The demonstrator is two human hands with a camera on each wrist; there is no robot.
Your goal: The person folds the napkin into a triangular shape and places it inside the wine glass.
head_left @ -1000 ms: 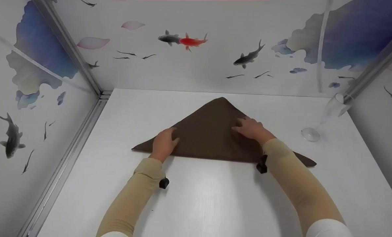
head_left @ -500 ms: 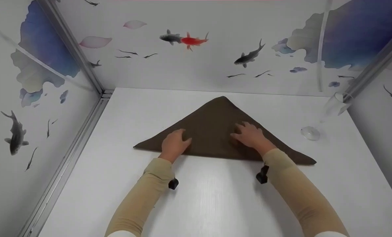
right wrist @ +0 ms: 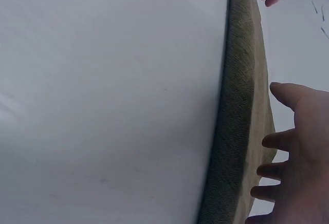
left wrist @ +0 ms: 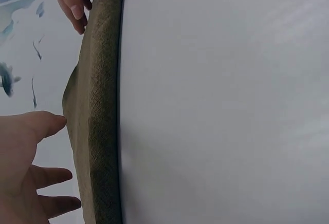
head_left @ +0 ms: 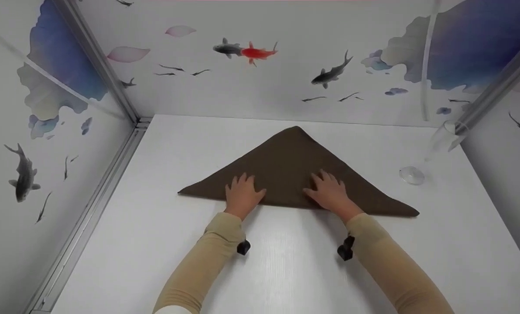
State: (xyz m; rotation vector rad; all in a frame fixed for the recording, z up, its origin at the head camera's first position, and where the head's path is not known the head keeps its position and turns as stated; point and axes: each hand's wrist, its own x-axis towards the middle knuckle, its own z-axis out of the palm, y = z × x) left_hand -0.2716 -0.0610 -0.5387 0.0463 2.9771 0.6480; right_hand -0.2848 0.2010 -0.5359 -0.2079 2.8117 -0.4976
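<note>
A dark brown cloth [head_left: 286, 161], folded into a triangle, lies on the white table with its tip pointing away and its long folded edge toward the person. My left hand [head_left: 243, 196] is over the near edge, left of the middle, with fingers spread. To the right of the middle, my right hand [head_left: 330, 192] is over the same edge, its fingers likewise spread. In the left wrist view the thick folded edge of the cloth [left wrist: 97, 111] runs past the left fingertips. The right wrist view shows the right fingers [right wrist: 280, 141] close over the cloth [right wrist: 239, 95].
A clear stemmed glass [head_left: 412, 175] stands at the right of the white table [head_left: 277, 261], near the side wall. White panels with painted fish [head_left: 255, 53] and lotus leaves enclose the back and sides, joined by metal rails [head_left: 103, 61].
Both hands have slid along the cloth toward the near edge, the left one also rightward, bringing them closer together. The cloth keeps its triangular shape; the view has shifted slightly.
</note>
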